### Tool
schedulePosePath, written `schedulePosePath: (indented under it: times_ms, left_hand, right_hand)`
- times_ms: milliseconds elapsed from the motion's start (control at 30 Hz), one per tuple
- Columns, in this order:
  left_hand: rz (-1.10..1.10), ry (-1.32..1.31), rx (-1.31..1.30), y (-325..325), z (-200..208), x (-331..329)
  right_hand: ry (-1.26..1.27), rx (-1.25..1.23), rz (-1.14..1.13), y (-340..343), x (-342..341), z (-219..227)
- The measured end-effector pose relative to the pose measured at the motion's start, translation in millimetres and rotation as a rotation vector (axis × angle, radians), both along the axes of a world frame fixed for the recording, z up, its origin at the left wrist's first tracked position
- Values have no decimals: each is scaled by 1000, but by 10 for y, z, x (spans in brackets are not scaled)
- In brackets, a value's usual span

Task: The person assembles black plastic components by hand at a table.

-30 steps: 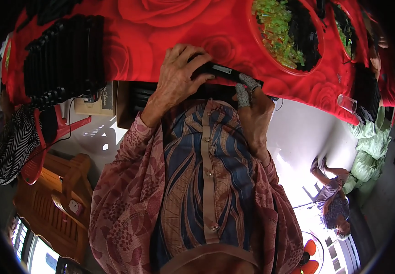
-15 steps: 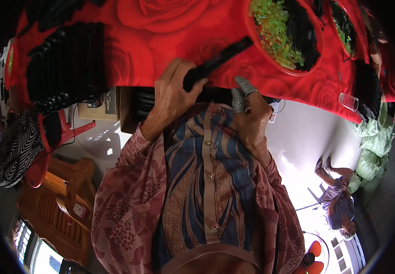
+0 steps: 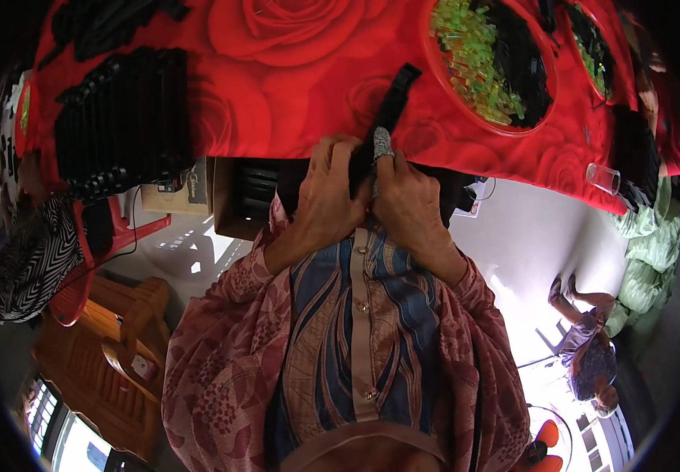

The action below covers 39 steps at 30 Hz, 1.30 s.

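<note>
A long, narrow black piece [image 3: 395, 98], its exact kind unclear, slants up and away over the near edge of the red rose-patterned table cover [image 3: 277, 118]. My left hand [image 3: 330, 185] is closed around its lower part. Against its right side presses my right hand [image 3: 408, 200], with grey finger covers on it and the fingers closed on the same piece. Both hands meet close together in front of my chest, and they hide the lower end of the piece.
A neat row of black pieces [image 3: 124, 118] lies at the left of the table, with more black pieces [image 3: 104, 27] behind. To the right sits a red-rimmed tray [image 3: 426, 59] of yellow-green and black parts. An open cardboard box [image 3: 226, 197] stands under the table edge.
My right hand has come left and up from near my chest onto the black piece. The piece has swung to a steeper angle, its far end shifting left.
</note>
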<state>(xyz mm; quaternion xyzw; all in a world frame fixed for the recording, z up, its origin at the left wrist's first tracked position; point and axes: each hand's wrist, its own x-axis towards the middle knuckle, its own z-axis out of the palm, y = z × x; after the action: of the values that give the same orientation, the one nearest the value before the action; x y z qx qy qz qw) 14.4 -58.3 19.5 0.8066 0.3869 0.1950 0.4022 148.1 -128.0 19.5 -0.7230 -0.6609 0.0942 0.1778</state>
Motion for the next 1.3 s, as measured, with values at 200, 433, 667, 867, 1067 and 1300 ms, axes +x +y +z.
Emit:
schedulePosePath:
  times_ms: [200,433,667,867,1067,1300]
  left_hand:
    - [-47,-36,-104,-16,-32,-7]
    - [-68,-63,-124,-1,11,13]
    - [-132,145,-111,125,200,-43]
    - [-458,-473,285,163,46,184]
    - [-542,-548,189,235,-240,318]
    - [-502,-595,101,240,-287,319]
  right_hand:
    - [-49,-85,11,-16,-16,-70]
    - [-102,-182,39,25,11,91]
    - [-170,-224,16,29,12,68]
    - [33,64,135,-175,119,-28]
    - [92,-10,161,-260,105,-158]
    - [31,-8,177,-225,120,-180]
